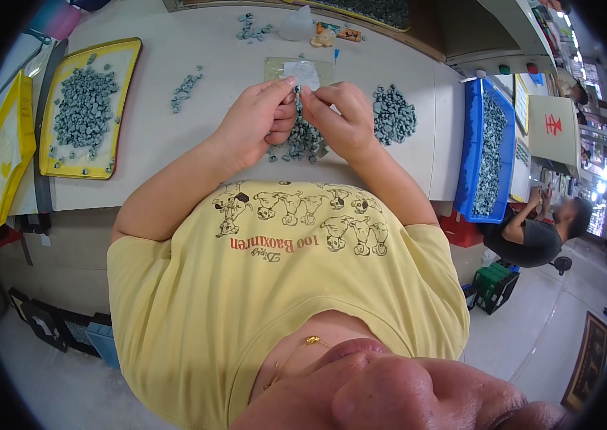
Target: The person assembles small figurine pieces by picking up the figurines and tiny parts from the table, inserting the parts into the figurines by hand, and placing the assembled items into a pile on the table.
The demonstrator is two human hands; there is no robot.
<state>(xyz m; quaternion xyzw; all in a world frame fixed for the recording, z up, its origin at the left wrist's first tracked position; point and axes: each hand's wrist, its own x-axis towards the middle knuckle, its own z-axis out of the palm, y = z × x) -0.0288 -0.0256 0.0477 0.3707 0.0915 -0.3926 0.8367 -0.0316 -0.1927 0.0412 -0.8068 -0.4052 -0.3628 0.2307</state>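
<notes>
Pinching a small dark piece (298,89) at the fingertips, the left hand (264,120) and right hand (343,118) meet at the upper centre of the frame — thumbs and forefingers closed on it, probably because something so tiny needs steadying from two sides, though they hide most of it. A pile of grey-green stones (302,143) lies just below, seemingly for easy reach, while the yellow tray (126,64) at upper left and blue bin (470,150) at upper right hold more — perhaps to keep batches apart
</notes>
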